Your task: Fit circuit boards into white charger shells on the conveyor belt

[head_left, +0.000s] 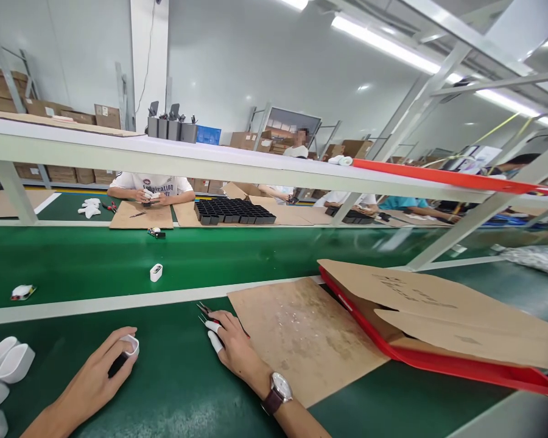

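My left hand (101, 371) is closed around a small white plastic casing (131, 348), held between thumb and fingers above the green table. My right hand (232, 342) wears white finger cots on two fingers. Thin metal tweezers (203, 319) stick out from its fingertips. Just beyond them lie pliers (204, 308), their red handles partly hidden under this hand. Several white cups (16, 363) of similar plastic stand at the left edge. To the right of my right hand lies a stained cardboard sheet (296, 334).
A red tray (369, 331) with cardboard flaps (438, 298) leans at the right. Across the green conveyor belt (237, 249) sits a white casing (156, 272) and a small part (23, 292). Co-workers sit beyond, near black trays (232, 210). A shelf beam (187, 164) crosses overhead.
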Available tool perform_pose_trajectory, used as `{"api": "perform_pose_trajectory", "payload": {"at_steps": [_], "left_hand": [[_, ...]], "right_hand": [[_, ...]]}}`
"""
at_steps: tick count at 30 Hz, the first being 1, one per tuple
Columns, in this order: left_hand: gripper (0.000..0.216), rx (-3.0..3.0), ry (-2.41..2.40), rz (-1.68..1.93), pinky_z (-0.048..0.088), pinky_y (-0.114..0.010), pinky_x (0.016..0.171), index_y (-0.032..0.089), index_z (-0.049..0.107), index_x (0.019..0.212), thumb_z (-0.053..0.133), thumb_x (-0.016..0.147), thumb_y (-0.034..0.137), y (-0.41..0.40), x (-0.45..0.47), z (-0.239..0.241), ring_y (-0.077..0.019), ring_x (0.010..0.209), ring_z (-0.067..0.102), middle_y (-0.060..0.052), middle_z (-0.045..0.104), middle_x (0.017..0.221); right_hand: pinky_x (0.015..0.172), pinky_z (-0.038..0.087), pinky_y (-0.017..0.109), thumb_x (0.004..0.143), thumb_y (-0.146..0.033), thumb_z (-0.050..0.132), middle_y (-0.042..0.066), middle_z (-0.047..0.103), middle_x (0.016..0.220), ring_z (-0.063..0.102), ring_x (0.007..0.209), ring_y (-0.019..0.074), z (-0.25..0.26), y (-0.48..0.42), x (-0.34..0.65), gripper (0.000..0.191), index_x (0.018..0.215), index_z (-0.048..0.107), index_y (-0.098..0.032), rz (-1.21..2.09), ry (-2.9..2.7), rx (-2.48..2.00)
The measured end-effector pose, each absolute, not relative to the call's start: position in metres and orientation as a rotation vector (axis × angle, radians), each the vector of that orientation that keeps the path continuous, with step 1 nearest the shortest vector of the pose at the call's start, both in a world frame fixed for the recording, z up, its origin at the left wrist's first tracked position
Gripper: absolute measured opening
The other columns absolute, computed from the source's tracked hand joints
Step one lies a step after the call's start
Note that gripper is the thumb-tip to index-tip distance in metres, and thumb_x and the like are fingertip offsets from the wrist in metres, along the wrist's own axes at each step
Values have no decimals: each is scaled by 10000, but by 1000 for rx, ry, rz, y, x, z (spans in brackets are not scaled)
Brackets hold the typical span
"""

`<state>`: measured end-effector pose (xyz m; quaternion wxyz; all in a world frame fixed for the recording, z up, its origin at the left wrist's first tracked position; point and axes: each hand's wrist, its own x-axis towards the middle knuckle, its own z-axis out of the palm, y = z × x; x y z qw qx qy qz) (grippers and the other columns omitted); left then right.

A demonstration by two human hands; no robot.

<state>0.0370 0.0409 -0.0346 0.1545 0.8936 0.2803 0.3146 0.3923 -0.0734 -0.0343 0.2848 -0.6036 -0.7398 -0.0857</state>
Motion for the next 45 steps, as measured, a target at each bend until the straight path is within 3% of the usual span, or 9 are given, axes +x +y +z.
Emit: {"api": "perform_pose_trajectory", "payload": {"at_steps": [6, 13, 18, 24, 29, 34, 39, 43, 45], "left_hand": [[129, 2562, 770, 921, 629, -259, 889, 262, 643, 1030, 544, 1052, 343, 41, 40, -34, -207, 1142, 745, -110, 666, 1365], [148, 2546, 761, 936, 635, -275, 894, 260, 663, 1001, 551, 1046, 347, 41, 42, -34, -217, 1108, 763, -105, 680, 1342], [162, 2530, 763, 960, 643, -291, 884, 256, 669, 996, 543, 1043, 346, 41, 43, -34, -232, 1098, 768, -116, 687, 1337], [145, 2518, 761, 959, 635, -291, 918, 255, 668, 992, 549, 1035, 325, 40, 43, -34, -225, 1097, 765, -101, 682, 1344], [125, 2502, 764, 933, 637, -311, 910, 254, 643, 990, 539, 1041, 301, 40, 44, -34, -227, 1109, 754, -104, 664, 1355], [86, 2468, 728, 937, 601, -344, 1017, 249, 621, 1022, 545, 1014, 209, 35, 49, -27, -233, 1193, 720, -112, 655, 1346], [205, 2394, 765, 1011, 597, -373, 1024, 234, 579, 1017, 567, 882, 79, 30, 52, -16, -247, 1227, 686, -132, 640, 1332], [287, 2399, 852, 1002, 646, -334, 868, 201, 600, 1000, 659, 744, 87, 30, 49, -27, -216, 974, 730, -160, 585, 1409], [256, 2455, 860, 895, 658, -319, 794, 175, 629, 972, 739, 740, 182, 36, 45, -39, -204, 868, 729, -175, 602, 1369]], "right_hand": [[1037, 573, 520, 998, -102, 576, 112, 679, 1320, 638, 1235, 282, -35, -72, 391, 352, 1311, 642, -249, -232, -1973, -1649], [1170, 456, 631, 950, -58, 539, 152, 630, 1429, 562, 1369, 337, -34, -77, 385, 371, 1278, 649, -193, -379, -2038, -1736], [1149, 474, 608, 908, -21, 543, 167, 638, 1397, 579, 1321, 337, -34, -64, 384, 365, 1211, 681, -169, -410, -2055, -1756], [1034, 573, 540, 986, -62, 484, 166, 644, 1370, 637, 1200, 310, -38, -59, 388, 328, 1243, 657, -167, -397, -2037, -1757], [1030, 589, 509, 994, -73, 498, 147, 648, 1368, 654, 1198, 295, -35, -64, 390, 322, 1258, 648, -180, -375, -2041, -1728], [1047, 583, 544, 1033, -155, 518, 152, 629, 1401, 628, 1283, 318, -20, -59, 375, 323, 1334, 618, -219, -337, -2026, -1553], [1053, 579, 567, 1047, -234, 526, 149, 605, 1448, 619, 1312, 337, -9, -20, 332, 353, 1389, 604, -268, -192, -2086, -1332], [1095, 572, 514, 1025, -271, 499, 150, 625, 1431, 632, 1316, 304, -25, 41, 296, 385, 1393, 602, -227, -20, -2122, -1154], [1100, 569, 491, 991, -305, 477, 172, 646, 1401, 648, 1299, 303, -41, 82, 280, 426, 1373, 612, -171, 64, -2140, -1142]]}}
